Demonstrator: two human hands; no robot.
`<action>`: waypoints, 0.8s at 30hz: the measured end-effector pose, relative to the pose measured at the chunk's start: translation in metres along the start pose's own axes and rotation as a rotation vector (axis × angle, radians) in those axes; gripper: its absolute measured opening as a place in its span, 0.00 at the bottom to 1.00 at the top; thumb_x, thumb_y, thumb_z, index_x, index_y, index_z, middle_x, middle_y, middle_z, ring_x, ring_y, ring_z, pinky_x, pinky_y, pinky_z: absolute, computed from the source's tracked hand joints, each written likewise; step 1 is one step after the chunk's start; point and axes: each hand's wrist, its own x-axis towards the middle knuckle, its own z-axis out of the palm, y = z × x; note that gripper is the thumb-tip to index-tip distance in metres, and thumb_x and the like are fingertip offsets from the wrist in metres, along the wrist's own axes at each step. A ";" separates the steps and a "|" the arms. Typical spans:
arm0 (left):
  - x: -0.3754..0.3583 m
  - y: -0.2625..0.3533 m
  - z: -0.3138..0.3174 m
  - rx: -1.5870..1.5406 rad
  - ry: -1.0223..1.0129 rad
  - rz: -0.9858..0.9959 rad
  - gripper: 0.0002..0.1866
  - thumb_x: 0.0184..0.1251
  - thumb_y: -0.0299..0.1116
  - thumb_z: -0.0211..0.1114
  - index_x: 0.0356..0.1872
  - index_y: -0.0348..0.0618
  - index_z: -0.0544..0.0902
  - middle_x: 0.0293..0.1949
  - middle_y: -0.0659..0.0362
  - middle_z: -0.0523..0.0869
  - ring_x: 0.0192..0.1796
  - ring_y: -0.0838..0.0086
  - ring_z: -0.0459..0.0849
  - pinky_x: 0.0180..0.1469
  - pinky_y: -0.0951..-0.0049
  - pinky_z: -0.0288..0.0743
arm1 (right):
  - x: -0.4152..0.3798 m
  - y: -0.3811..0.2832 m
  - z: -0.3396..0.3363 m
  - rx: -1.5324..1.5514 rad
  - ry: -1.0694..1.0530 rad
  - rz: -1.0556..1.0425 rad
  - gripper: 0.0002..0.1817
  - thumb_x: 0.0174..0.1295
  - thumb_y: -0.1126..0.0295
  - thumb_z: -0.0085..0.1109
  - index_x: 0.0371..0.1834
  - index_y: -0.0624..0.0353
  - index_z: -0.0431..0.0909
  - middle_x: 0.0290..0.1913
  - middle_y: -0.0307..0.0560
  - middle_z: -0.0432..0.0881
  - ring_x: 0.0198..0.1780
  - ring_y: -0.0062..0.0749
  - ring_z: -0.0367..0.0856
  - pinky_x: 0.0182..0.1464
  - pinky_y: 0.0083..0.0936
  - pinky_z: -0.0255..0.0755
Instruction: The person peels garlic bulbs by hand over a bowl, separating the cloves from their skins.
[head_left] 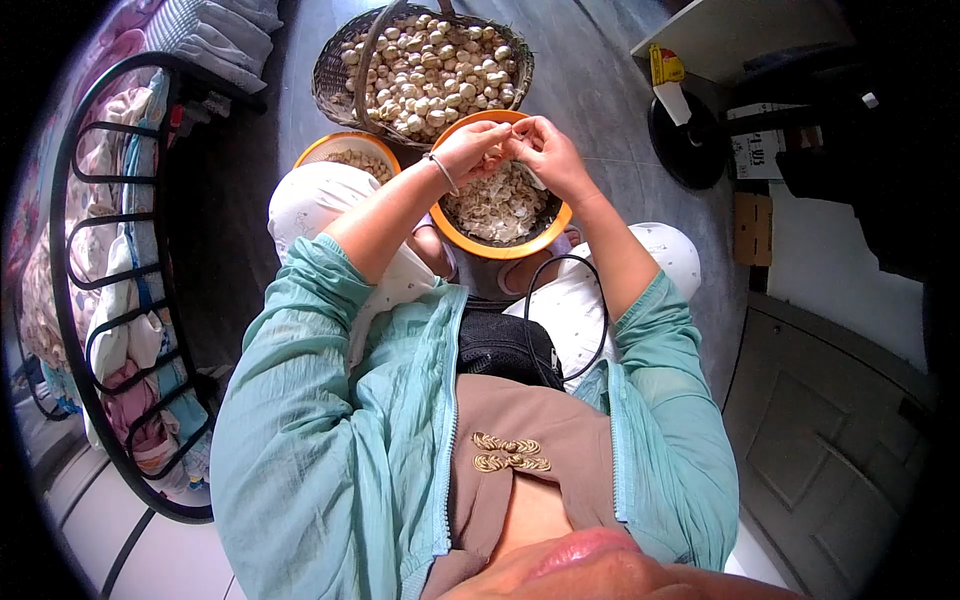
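My left hand (470, 152) and my right hand (548, 156) meet fingertip to fingertip over an orange-rimmed basin (450, 232). Both are closed in a pinch, and whatever small thing lies between the fingers is too hidden to name. Pale, flaky shell pieces (500, 207) fill much of the basin below. Just beyond it, a woven wicker basket (329, 88) with an arched handle is heaped with round, pale, walnut-like nuts (430, 75). To the left, by my knee, a smaller orange-rimmed bowl (312, 148) contains small beige pieces (362, 160).
At left stands a black metal bed frame (68, 250) with bedding and clothes behind it. A round black stand base (688, 140) rests on the floor at right, near a cardboard box (752, 229) and a dark panelled door (800, 400). A black cord loop (604, 310) hangs by my lap.
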 end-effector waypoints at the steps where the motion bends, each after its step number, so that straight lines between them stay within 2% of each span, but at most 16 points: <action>1: -0.001 0.000 0.001 0.036 0.020 -0.012 0.11 0.69 0.43 0.55 0.35 0.46 0.73 0.25 0.65 0.74 0.17 0.86 0.65 0.17 0.85 0.56 | 0.000 0.002 -0.001 0.000 0.000 0.000 0.16 0.58 0.64 0.62 0.42 0.63 0.72 0.32 0.38 0.78 0.33 0.20 0.76 0.35 0.19 0.71; 4: -0.001 -0.001 -0.003 0.080 -0.014 0.004 0.13 0.68 0.43 0.55 0.39 0.43 0.72 0.26 0.63 0.75 0.20 0.87 0.68 0.18 0.88 0.60 | -0.003 -0.006 -0.003 -0.173 -0.003 -0.007 0.14 0.60 0.65 0.59 0.41 0.63 0.72 0.32 0.44 0.80 0.33 0.25 0.79 0.37 0.24 0.72; 6: -0.001 0.000 -0.003 0.094 0.002 0.003 0.13 0.68 0.42 0.56 0.39 0.43 0.72 0.26 0.63 0.75 0.20 0.87 0.68 0.18 0.88 0.61 | -0.005 -0.014 -0.003 -0.234 -0.008 -0.075 0.12 0.62 0.65 0.55 0.41 0.63 0.71 0.32 0.50 0.81 0.36 0.36 0.81 0.39 0.30 0.72; 7: -0.002 0.001 -0.002 0.107 0.018 0.002 0.13 0.68 0.42 0.56 0.39 0.43 0.71 0.26 0.63 0.75 0.20 0.87 0.68 0.18 0.88 0.61 | -0.005 -0.014 -0.003 -0.234 -0.008 -0.074 0.12 0.62 0.65 0.55 0.41 0.63 0.71 0.32 0.50 0.81 0.36 0.36 0.81 0.39 0.30 0.72; 9: 0.000 0.000 -0.003 0.094 0.008 0.016 0.13 0.68 0.42 0.56 0.39 0.42 0.72 0.26 0.64 0.75 0.19 0.87 0.68 0.18 0.89 0.61 | -0.005 -0.013 -0.004 -0.347 -0.037 -0.128 0.12 0.64 0.64 0.51 0.40 0.63 0.69 0.36 0.55 0.80 0.39 0.47 0.80 0.40 0.36 0.72; 18: 0.000 0.000 -0.004 0.077 -0.034 0.058 0.11 0.66 0.40 0.57 0.33 0.42 0.73 0.24 0.64 0.75 0.19 0.86 0.69 0.17 0.86 0.60 | -0.008 -0.009 -0.001 -0.535 -0.020 -0.145 0.11 0.66 0.65 0.45 0.44 0.59 0.65 0.39 0.60 0.78 0.42 0.55 0.77 0.43 0.41 0.70; 22: -0.002 -0.001 0.000 0.052 -0.007 0.075 0.10 0.66 0.38 0.57 0.32 0.42 0.75 0.23 0.65 0.74 0.20 0.84 0.70 0.18 0.84 0.60 | -0.005 0.001 -0.001 -0.449 0.015 -0.184 0.10 0.66 0.66 0.44 0.44 0.60 0.66 0.36 0.57 0.79 0.39 0.50 0.78 0.41 0.39 0.71; 24: -0.003 0.001 0.002 0.041 -0.005 0.055 0.10 0.67 0.38 0.57 0.35 0.42 0.75 0.24 0.64 0.74 0.20 0.85 0.68 0.18 0.85 0.58 | -0.005 -0.002 0.001 -0.185 0.048 -0.009 0.09 0.66 0.69 0.43 0.42 0.63 0.69 0.34 0.43 0.77 0.37 0.31 0.78 0.41 0.28 0.71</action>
